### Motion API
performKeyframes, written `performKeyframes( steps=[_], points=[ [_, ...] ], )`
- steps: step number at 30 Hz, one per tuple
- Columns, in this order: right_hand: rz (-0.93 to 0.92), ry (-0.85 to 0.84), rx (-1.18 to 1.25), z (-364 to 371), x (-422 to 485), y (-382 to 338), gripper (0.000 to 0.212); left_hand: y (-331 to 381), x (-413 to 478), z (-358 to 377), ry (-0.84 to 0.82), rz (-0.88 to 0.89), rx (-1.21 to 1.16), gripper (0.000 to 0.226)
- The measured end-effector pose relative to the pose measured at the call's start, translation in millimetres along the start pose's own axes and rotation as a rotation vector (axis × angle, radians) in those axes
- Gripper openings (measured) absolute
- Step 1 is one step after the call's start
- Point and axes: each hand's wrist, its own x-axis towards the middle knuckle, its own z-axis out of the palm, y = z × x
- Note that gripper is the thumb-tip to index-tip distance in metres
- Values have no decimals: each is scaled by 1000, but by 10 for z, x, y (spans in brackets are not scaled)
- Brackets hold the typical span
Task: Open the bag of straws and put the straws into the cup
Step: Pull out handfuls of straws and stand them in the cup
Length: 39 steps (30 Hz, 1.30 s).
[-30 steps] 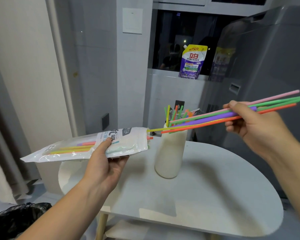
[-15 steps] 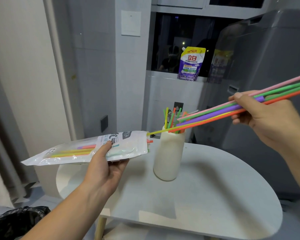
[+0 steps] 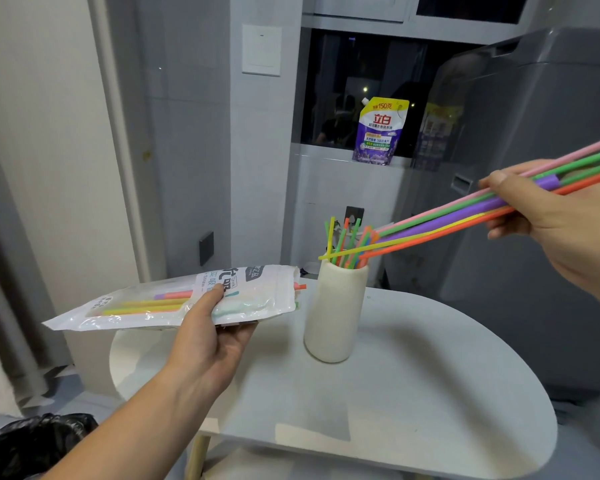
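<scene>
My left hand [image 3: 208, 337] grips the white straw bag [image 3: 174, 299] flat above the table's left side; several coloured straws remain inside, and an orange tip pokes out of its open right end. My right hand [image 3: 551, 220] pinches a bundle of long straws [image 3: 440, 223] (pink, green, purple, yellow, orange). Their lower ends hang over the mouth of the cream cup [image 3: 333, 313], which stands upright on the table and holds several shorter-looking straws [image 3: 347, 242].
The white oval table [image 3: 413, 403] carries only the cup. A purple detergent pouch [image 3: 380, 131] stands on the window ledge behind. A grey appliance [image 3: 534, 237] fills the right side. A black bin bag [image 3: 32, 445] sits at the lower left floor.
The bundle's tips have left the bag mouth and moved right, now over the cup. My right hand has risen and shifted right. The bag stays in place.
</scene>
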Motion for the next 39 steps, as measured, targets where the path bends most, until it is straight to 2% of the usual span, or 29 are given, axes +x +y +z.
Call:
performKeyframes(
  steps=[10,20,30,39],
  points=[
    [-44,-7,-113,-31,-93,-185,10,-25,-52,8,-15,-14,10,17],
    [14,122,-131,113,-263,-241,14,3,-118,1,-39,-14,11,20],
    [100,112,-154,298,-177,-215,21,5,-161,-3,-33,-18,17,16],
    [19,31,-261,215,-15,-363,22,21,-158,15,-28,-21,13,17]
  ],
)
